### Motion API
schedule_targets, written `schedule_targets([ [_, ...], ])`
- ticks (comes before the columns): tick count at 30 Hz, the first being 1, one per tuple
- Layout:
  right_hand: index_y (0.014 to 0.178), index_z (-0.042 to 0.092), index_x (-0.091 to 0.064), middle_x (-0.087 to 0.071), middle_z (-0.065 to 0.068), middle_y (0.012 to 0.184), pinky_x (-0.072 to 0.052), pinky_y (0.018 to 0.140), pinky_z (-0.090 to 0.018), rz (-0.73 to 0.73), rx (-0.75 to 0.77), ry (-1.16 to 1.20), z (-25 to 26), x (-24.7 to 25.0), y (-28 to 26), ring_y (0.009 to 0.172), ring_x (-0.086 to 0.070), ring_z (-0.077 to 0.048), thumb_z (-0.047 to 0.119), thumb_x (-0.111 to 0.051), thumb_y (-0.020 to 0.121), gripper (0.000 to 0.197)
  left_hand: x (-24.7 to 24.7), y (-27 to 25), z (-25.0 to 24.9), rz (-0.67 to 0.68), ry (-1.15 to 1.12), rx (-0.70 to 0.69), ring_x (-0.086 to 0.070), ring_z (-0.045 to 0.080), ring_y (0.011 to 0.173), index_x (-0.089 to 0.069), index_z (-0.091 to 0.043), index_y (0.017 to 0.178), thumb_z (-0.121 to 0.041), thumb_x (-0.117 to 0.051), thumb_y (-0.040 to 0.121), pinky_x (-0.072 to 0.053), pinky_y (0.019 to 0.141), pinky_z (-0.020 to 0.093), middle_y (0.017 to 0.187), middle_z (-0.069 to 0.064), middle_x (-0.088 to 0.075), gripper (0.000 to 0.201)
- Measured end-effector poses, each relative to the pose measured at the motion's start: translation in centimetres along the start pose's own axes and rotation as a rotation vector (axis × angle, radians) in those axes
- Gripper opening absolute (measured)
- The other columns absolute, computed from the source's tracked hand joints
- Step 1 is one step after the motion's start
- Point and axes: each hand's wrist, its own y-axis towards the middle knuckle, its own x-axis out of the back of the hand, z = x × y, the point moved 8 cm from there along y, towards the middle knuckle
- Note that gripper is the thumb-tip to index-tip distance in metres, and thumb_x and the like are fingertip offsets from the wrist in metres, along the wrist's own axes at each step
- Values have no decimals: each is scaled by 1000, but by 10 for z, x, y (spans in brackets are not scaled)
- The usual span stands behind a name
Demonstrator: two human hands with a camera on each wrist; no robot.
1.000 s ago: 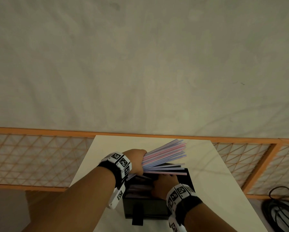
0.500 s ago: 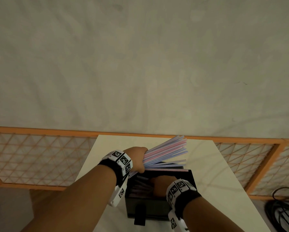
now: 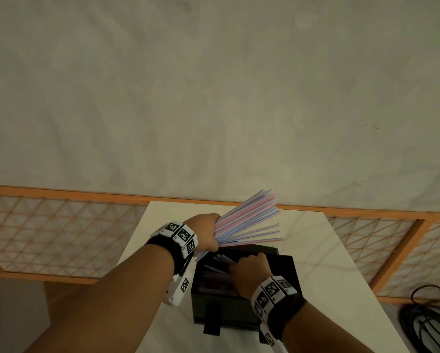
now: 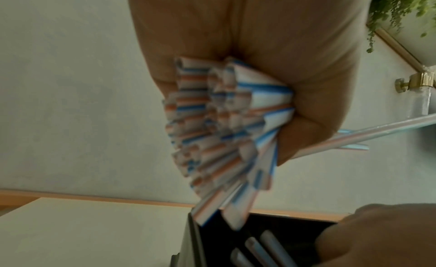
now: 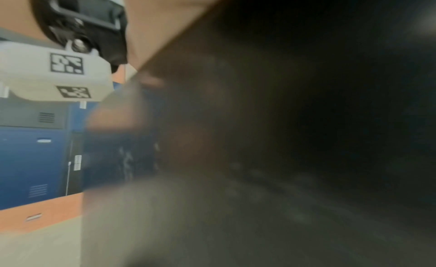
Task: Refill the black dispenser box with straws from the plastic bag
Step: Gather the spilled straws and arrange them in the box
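My left hand [image 3: 205, 231] grips a thick fanned bundle of striped straws [image 3: 249, 220] just above the far left corner of the black dispenser box [image 3: 239, 309]. The left wrist view shows the bundle's near ends [image 4: 212, 122] sticking out of the fist [image 4: 259, 47], over the open box [image 4: 271, 224]. Several loose straws [image 4: 259, 246] lie inside. My right hand [image 3: 249, 270] reaches down into the box, knuckles up, its fingers hidden among the straws there. The right wrist view is dark and blurred. No plastic bag is in view.
The box stands on a small white table [image 3: 328, 263]. An orange lattice fence [image 3: 61, 238] runs behind the table and along both sides. Black cables [image 3: 428, 324] lie on the floor at the lower right.
My left hand has tilted the straw bundle up, so its far ends point higher. My right hand has shifted toward the far side inside the box.
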Motion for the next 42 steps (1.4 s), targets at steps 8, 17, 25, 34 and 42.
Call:
schedule_targets([
  [8, 129, 27, -52, -23, -13, 149, -28, 105, -50, -275, -21, 104, -10, 15, -13, 134, -25, -36, 28, -57, 84, 46, 3, -2, 6, -14, -24, 12, -58, 26, 86, -52, -13, 107, -17, -74, 65, -46, 70, 31, 93, 3, -55, 48],
  [17, 142, 23, -39, -34, 6, 150, -20, 113, -44, -291, 2, 459, -31, 13, -8, 139, -28, -17, 25, -50, 86, 57, 1, -4, 7, -5, -32, 7, -60, 25, 85, -52, -14, 104, -19, -74, 64, -52, 74, 35, 94, 5, -59, 47],
  [25, 89, 10, -68, -58, 3, 88, -45, 75, -27, -829, -321, 1109, -104, 20, -41, 81, -57, -16, 7, -58, 89, 11, 4, -3, 4, -19, -56, 1, -61, 26, 86, -51, -15, 106, -18, -74, 64, -52, 75, 34, 93, 3, -57, 48],
  [34, 135, 24, -32, -57, 2, 84, -50, 76, -20, -1365, -455, 1764, -157, 16, -96, 78, -60, -12, -3, -57, 88, 59, 9, -3, -3, -64, -85, -54, -61, 26, 84, -54, -13, 103, -15, -74, 63, -53, 74, 36, 94, 6, -61, 45],
  [42, 79, 18, -46, -54, -5, 82, -48, 80, -39, -1146, -621, 2114, -121, -34, -81, 83, -59, -26, -3, -44, 89, 23, 4, 0, -18, -77, -69, -74, -59, 24, 79, -52, -15, 97, -14, -73, 65, -47, 67, 29, 83, -2, -54, 39],
])
